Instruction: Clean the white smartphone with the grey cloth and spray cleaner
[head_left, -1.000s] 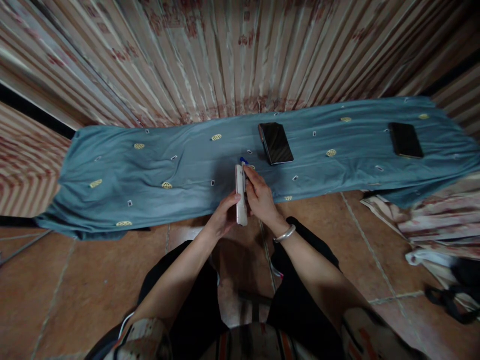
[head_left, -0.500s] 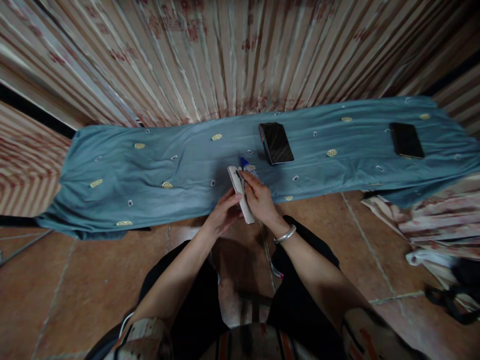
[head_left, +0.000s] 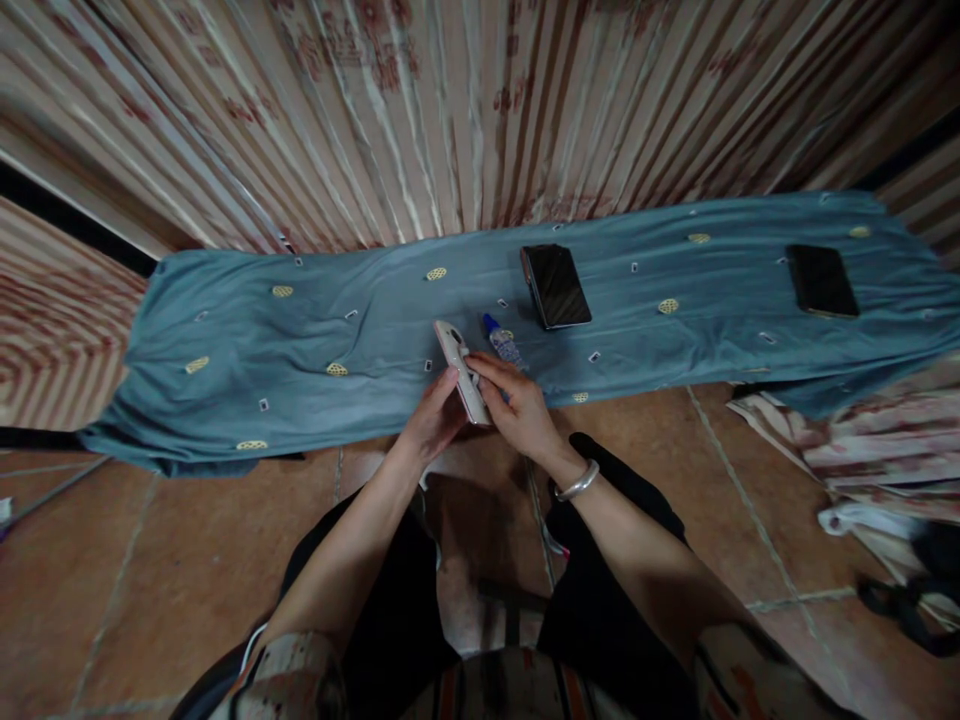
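A: Item one: slim white rectangular phone (head_left: 461,372), held edge-up between both hands at the near hem of the blue patterned cloth (head_left: 300,330). Left hand (head_left: 429,420) clamped on its near side, thumb along the edge; right hand (head_left: 517,410) closed on the other side, fingertips pressing across the middle.

B: Resting on anything?

A: No. Carried off the cloth, tilted, far end pointing away and to the left. Silver bangle (head_left: 576,482) on the right wrist.

B: Next entry outward.

A: Small clear bottle with a blue cap (head_left: 501,340), lying on the cloth just beyond the right hand's fingertips, apart from the phone.

B: Further out?

A: Black rectangular phone (head_left: 556,286), flat on the cloth, beyond the bottle. Second black phone (head_left: 822,281), well apart toward the right end. Striped pink curtain (head_left: 450,120) behind. Brown tiled floor (head_left: 150,560) below, with the person's dark-trousered knees.

B: Hazards?

A: In my judgement, the grip is on thin edges only; if one hand lets go or the fingers slide, the white phone could drop past the cloth's hem onto the hard tile. A sweep of the right hand forward could knock the bottle and set it rolling along the cloth.
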